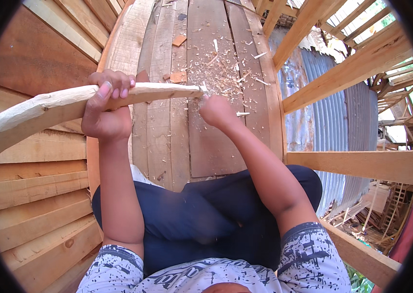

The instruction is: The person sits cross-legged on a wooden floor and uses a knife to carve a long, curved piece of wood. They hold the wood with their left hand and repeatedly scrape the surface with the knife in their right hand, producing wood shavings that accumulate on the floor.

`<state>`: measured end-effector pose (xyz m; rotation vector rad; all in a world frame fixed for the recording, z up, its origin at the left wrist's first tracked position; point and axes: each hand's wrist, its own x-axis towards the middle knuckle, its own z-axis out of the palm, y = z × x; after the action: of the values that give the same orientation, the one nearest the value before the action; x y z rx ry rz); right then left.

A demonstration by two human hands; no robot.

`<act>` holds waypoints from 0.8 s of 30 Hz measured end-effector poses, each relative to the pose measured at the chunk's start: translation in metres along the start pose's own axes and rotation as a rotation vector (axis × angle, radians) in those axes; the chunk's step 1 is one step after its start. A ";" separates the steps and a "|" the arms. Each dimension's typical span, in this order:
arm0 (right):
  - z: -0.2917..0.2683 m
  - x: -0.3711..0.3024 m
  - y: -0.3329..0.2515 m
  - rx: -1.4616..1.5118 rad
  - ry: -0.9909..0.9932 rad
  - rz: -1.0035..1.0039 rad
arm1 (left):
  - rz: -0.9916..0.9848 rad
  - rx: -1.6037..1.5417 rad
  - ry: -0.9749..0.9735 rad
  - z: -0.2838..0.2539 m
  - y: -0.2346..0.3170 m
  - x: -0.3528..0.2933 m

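Observation:
A long pale wooden pole [152,90] with a rough-hewn upper face runs from the left edge of the view to the middle, bowed by the lens. My left hand [108,102] is wrapped round it, fingers over the top. At the pole's right end, my right hand [217,111] is closed in a fist, its knuckles beside the cut tip. Whatever the right fist grips is hidden. Wood shavings [221,73] lie scattered over the boards just beyond that hand.
I sit cross-legged on a plank floor [216,151]. Small reddish-brown wood pieces [179,77] lie beyond the pole. Stacked boards [40,171] form a wall at the left. On the right, timber rails [352,163] stand before corrugated metal sheets [331,112].

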<state>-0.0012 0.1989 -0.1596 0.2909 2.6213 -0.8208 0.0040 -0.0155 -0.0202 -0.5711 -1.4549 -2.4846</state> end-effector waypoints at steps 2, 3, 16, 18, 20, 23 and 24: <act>-0.026 -0.038 -0.052 0.129 0.015 -0.172 | 0.003 0.018 -0.003 -0.005 0.006 -0.004; -0.031 -0.050 -0.064 0.194 0.022 -0.249 | 0.006 0.030 0.027 -0.005 0.009 -0.007; 0.005 -0.006 -0.014 0.268 0.154 -0.264 | 0.010 0.074 -0.091 0.011 0.002 -0.001; 0.002 0.007 0.004 0.221 0.028 -0.095 | 0.030 0.056 -0.126 0.013 -0.001 0.004; -0.010 -0.004 -0.014 0.139 0.015 -0.138 | 0.048 0.017 -0.156 0.005 -0.004 0.001; -0.038 -0.034 -0.047 0.089 -0.001 -0.225 | 0.056 0.010 -0.203 0.003 0.001 -0.001; -0.040 -0.040 -0.051 0.087 -0.009 -0.256 | 0.053 0.005 -0.225 0.000 0.002 -0.003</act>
<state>0.0076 0.1772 -0.0874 -0.0274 2.6526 -1.0183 0.0072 -0.0164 -0.0195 -0.9008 -1.4998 -2.4396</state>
